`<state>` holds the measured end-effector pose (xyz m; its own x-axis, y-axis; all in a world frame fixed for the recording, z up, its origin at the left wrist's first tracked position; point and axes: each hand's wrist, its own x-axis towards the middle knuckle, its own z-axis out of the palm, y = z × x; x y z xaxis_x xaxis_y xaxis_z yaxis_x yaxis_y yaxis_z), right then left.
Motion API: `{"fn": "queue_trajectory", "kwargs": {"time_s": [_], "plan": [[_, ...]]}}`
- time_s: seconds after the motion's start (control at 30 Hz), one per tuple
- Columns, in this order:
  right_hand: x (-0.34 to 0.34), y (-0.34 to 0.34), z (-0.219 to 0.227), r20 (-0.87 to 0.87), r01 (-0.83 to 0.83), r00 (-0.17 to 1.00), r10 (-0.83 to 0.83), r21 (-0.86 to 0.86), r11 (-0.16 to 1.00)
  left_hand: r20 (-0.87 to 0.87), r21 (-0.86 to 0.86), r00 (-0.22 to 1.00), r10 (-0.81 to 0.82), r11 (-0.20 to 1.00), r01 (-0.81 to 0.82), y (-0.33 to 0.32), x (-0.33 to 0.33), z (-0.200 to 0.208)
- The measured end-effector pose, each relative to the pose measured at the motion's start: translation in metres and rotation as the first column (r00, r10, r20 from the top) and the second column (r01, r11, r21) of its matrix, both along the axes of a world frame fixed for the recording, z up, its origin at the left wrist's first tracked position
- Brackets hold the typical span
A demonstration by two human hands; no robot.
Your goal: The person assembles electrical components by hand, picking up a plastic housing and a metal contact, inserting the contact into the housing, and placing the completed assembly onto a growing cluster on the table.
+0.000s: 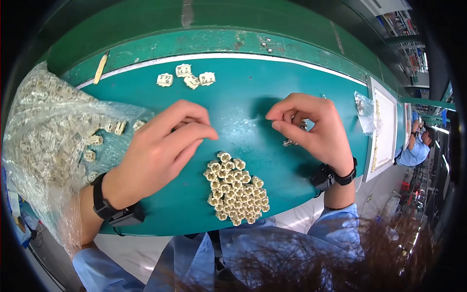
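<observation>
My left hand (163,141) hovers over the green work mat (243,90), left of centre. Its fingers are bent, with thumb and index finger close together; no object shows between them. Across from it, my right hand (316,124) is closed in a pinch, thumb tip near index tip. Anything held there is too small to make out. Small shiny metal parts (290,142) lie by the right hand, partly covered by it. Between my forearms stands a close-packed cluster of cream ring-shaped plastic pieces (237,190), openings facing up.
A clear plastic bag (46,121) of cream plastic parts spills onto the mat at left. Several cream blocks (184,71) lie at the back. A wooden stick (100,68) rests far left. At right are a small clear bag (365,112), a white tray (384,131) and another person (417,146).
</observation>
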<state>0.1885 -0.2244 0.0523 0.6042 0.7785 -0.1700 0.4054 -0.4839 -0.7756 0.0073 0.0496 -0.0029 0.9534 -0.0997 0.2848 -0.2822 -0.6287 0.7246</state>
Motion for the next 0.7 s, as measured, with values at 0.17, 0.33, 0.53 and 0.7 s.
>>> {"fn": "queue_trajectory", "kwargs": {"time_s": [0.17, 0.33, 0.53, 0.7], "plan": [[-0.015, 0.011, -0.022, 0.039, -0.186, 0.983, 0.182, 0.150, 0.971, -0.064, -0.178, 0.996, -0.054, 0.983, 0.042, -0.006, 0.002, -0.001], [-0.026, 0.018, -0.027, 0.089, -0.166, 0.983, 0.160, 0.070, 0.984, -0.072, -0.177, 0.997, -0.040, 0.984, 0.027, -0.006, 0.001, -0.003], [-0.025, 0.019, -0.027, 0.083, -0.087, 0.993, 0.082, 0.057, 0.995, -0.053, -0.175, 0.997, -0.050, 0.984, 0.040, -0.004, 0.001, -0.004], [-0.024, 0.016, -0.027, 0.089, -0.088, 0.993, 0.081, 0.078, 0.993, -0.059, -0.185, 0.997, -0.050, 0.982, 0.039, -0.005, 0.001, -0.004]]}}
